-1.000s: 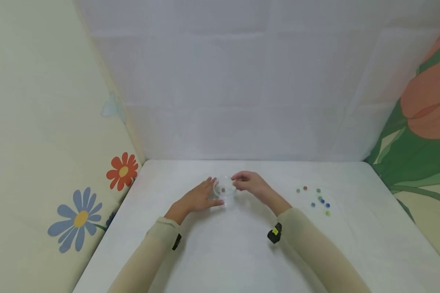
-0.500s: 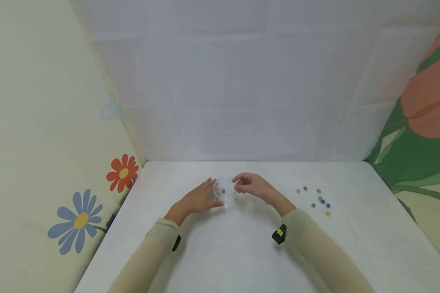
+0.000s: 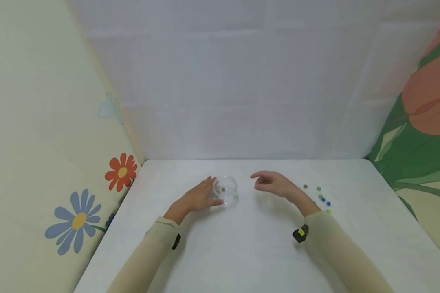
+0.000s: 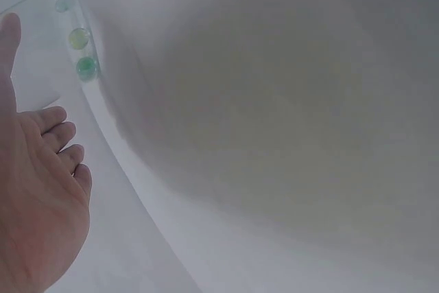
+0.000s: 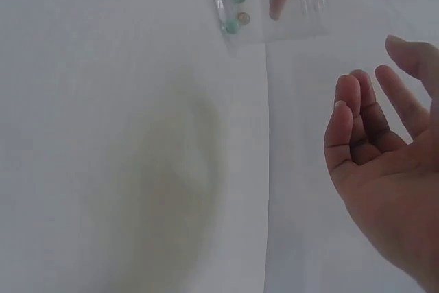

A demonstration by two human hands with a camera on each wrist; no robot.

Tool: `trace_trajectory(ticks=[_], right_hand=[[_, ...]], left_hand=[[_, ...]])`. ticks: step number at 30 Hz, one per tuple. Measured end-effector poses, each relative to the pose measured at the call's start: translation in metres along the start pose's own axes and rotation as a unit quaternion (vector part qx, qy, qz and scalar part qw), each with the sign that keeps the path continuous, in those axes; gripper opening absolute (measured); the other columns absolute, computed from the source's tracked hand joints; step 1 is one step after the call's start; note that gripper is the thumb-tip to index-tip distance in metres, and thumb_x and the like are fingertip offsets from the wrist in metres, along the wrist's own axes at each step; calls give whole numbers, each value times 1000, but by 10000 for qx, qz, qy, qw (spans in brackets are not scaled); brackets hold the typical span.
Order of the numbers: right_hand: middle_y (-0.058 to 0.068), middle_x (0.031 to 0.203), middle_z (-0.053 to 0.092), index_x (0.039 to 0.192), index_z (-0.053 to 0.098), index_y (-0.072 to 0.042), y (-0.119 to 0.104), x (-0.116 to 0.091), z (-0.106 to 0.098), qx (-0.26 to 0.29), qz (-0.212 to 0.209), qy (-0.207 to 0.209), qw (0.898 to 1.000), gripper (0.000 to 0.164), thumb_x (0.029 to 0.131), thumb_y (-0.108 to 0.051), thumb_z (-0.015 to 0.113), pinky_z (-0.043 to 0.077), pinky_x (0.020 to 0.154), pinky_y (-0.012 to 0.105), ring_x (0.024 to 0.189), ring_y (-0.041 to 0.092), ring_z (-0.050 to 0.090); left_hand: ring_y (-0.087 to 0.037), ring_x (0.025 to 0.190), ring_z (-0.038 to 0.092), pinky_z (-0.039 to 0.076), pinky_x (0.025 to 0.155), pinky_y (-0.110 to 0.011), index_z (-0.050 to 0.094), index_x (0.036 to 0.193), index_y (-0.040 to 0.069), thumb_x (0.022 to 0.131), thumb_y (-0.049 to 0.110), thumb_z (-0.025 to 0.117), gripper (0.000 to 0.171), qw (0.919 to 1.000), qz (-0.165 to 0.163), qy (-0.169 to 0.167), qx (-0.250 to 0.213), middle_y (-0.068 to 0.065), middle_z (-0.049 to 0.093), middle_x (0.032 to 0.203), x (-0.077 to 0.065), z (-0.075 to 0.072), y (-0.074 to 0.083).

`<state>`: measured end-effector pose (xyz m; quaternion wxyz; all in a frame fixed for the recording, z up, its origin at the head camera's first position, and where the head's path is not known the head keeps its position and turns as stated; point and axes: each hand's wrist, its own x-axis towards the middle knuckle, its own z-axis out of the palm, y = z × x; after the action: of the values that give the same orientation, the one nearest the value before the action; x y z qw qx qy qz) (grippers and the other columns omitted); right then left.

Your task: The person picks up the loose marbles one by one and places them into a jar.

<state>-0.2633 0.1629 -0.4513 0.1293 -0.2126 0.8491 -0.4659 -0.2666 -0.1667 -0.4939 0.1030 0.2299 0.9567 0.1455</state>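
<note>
A clear plastic cup (image 3: 232, 198) stands upright on the white table. My left hand (image 3: 196, 198) holds it from the left, thumb on the near side and fingers on the far side. Several glass marbles (image 4: 79, 39), green and yellow, lie at the bottom of the cup in the left wrist view; a brownish marble (image 5: 243, 18) also shows there from the right wrist. To the right of the cup, my right hand (image 3: 275, 184) hovers over the table. Its fingers are loosely bent, and its palm (image 5: 384, 176) holds nothing.
Loose marbles lie on the table to the right, among them a red marble (image 3: 305, 186), a blue marble (image 3: 328, 203) and a yellow-green marble (image 3: 328, 211). My right wrist partly covers some. A white backdrop (image 3: 242, 101) rises behind the white table (image 3: 220, 256).
My right hand has drawn away from the cup's rim and moved right towards the loose marbles, its fingers loosening. The left hand and the cup have stayed in place.
</note>
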Motion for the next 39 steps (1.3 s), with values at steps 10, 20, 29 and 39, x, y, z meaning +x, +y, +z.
trace_trajectory(ticks=[10, 20, 29, 39], right_hand=[[7, 113, 67, 141, 59, -12, 21, -23, -33, -52, 318, 322, 9990, 47, 98, -29, 69, 51, 93, 38, 106, 22, 62], [9, 115, 67, 142, 57, -9, 36, -45, -50, -466, 510, 570, 9960, 47, 100, -29, 66, 51, 97, 47, 110, 26, 61], [10, 117, 66, 147, 53, -11, 55, -63, -68, -663, 859, 779, 9910, 53, 100, -32, 67, 52, 96, 48, 111, 28, 60], [13, 122, 63, 150, 48, -15, 76, -79, -89, -884, 1299, 918, 9833, 57, 100, -36, 65, 53, 92, 42, 108, 28, 59]], left_hand=[[-29, 157, 11, 19, 126, -49, 16, 163, 7, 89, 79, 51, 108, 9999, 61, 72, -135, -12, 15, 169, 1, 4, -5], [-29, 157, 9, 17, 126, -48, 14, 163, 8, 91, 76, 50, 105, 9999, 85, -53, -10, -14, 13, 169, -2, 2, -2], [-31, 157, 11, 18, 126, -48, 14, 163, 9, 91, 76, 50, 104, 9999, 112, 1, -33, -15, 13, 169, -1, 1, 0], [-31, 157, 10, 17, 126, -48, 15, 163, 8, 91, 78, 48, 106, 9999, 164, 25, -8, -15, 13, 169, 1, 3, -4]])
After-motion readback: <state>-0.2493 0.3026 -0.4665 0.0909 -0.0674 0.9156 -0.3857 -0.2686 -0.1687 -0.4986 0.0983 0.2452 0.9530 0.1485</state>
